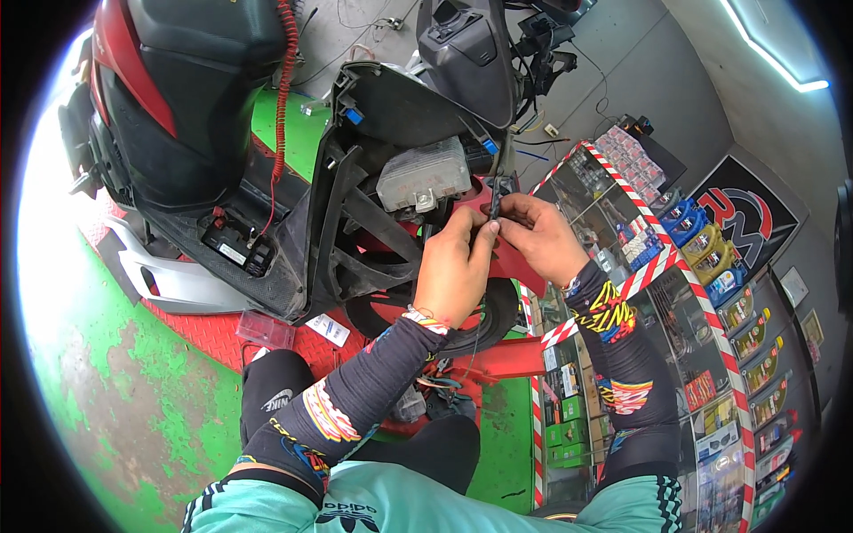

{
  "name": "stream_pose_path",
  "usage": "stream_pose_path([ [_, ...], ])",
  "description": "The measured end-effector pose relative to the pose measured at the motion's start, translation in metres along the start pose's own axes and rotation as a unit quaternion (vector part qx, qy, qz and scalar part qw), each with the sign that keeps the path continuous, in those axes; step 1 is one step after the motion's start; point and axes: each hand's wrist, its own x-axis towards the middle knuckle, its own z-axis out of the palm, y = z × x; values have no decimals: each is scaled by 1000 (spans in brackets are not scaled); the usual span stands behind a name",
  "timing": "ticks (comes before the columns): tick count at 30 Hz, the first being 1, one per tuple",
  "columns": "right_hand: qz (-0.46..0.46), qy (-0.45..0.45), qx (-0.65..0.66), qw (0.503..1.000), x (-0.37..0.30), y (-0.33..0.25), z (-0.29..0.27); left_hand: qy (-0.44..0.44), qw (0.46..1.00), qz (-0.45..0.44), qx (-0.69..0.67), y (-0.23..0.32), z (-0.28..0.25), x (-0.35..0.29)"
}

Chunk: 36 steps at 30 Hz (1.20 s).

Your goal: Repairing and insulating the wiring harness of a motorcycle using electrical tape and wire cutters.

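Observation:
At the opened front of a red and black scooter, both my hands meet on a black wire bundle [496,197]. My left hand [451,271] pinches it from the left between thumb and fingers. From the right, my right hand [542,238] grips it with curled fingers, the two thumbs close together. The fingers partly cover the bundle, so its exact end cannot be made out. Just left of it sits a finned silver-grey box [425,175] with a metal bracket. A black plastic frame [355,226] stands beside that box.
A black battery [238,247] lies in the scooter's footboard recess, below a red coiled hose [284,98]. A clear plastic case [265,330] rests on the red platform [204,330]. Along my right stands a glass display case [638,282] with striped edges, bottles lined behind it.

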Motion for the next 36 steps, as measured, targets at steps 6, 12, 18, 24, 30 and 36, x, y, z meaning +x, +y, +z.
stream_pose_path([
  [6,35,-2,183,982,5,-6,-1,65,989,-43,-125,-9,10,-7],
  [12,76,12,154,985,-4,-4,-4,49,989,-38,-132,-7,17,-10],
  [18,95,8,297,950,-20,-22,4,103,957,-40,-269,-25,40,-12],
  [24,66,-51,336,938,-24,-23,-4,88,946,-75,-302,-7,43,-15],
  [30,-66,97,-51,992,-32,-37,9,95,960,-57,-259,-24,39,-14],
  [36,-258,117,-359,889,-27,-53,-10,86,973,44,-208,-26,38,-9],
])
